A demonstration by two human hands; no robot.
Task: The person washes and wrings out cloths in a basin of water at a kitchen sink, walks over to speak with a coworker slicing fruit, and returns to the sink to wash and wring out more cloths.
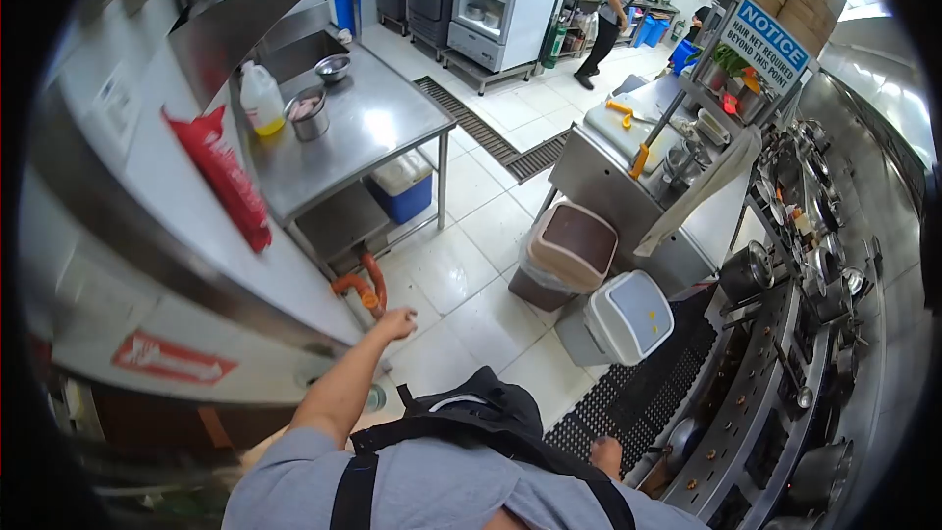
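My left hand [397, 323] hangs over the tiled floor, in front of the orange pipe [371, 290] under the steel table; its fingers look curled, but whether they hold anything is too small to tell. Low on the right, my right hand [606, 455] shows only in part beside the black rubber mat [643, 388], its fingers hidden. On the steel table [383, 103] stand a jug with yellow liquid [260, 98], a metal container [307, 113] and a metal bowl [333, 68].
Two bins, one brown-lidded [579, 240] and one grey-lidded [633, 314], stand ahead by a counter [599, 172]. A stove [736, 422] runs along the right. A blue cooler [402, 186] sits under the table. Another person [618, 10] stands at the back.
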